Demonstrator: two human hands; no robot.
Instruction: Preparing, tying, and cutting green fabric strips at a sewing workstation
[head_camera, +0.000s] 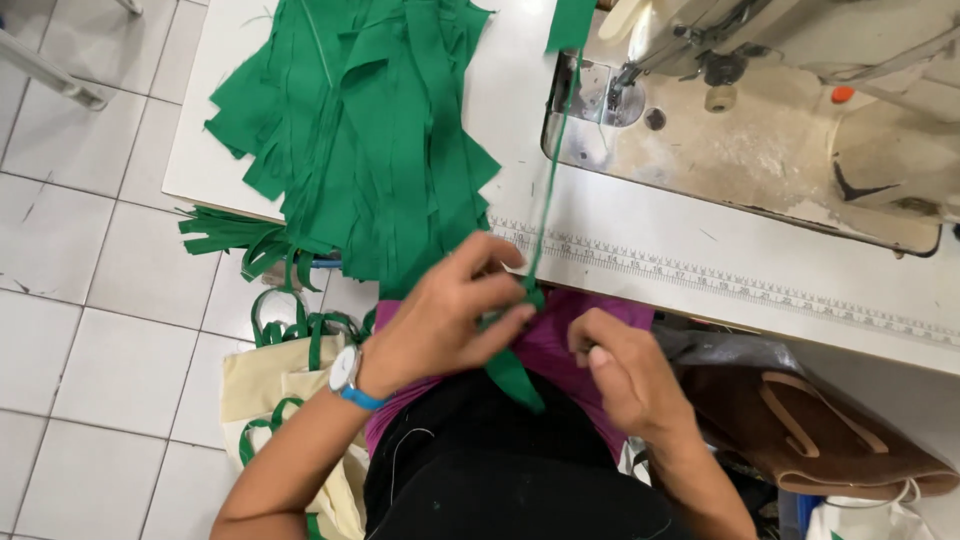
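Note:
A narrow green fabric strip (549, 180) runs from the sewing machine's needle area (612, 95) down over the table edge to my lap. My left hand (450, 310), with a blue-strapped watch on the wrist, pinches the strip near its lower end, where it widens and hangs down. My right hand (625, 375) sits just to the right, fingers curled, close to the strip; whether it grips anything is unclear. A big pile of green fabric strips (360, 130) lies on the white table to the left.
The white table (700, 250) carries a printed ruler along its front edge. Cream bags with green handles (285, 365) lie on the tiled floor at left. A brown leather bag (800, 430) rests at right under the table.

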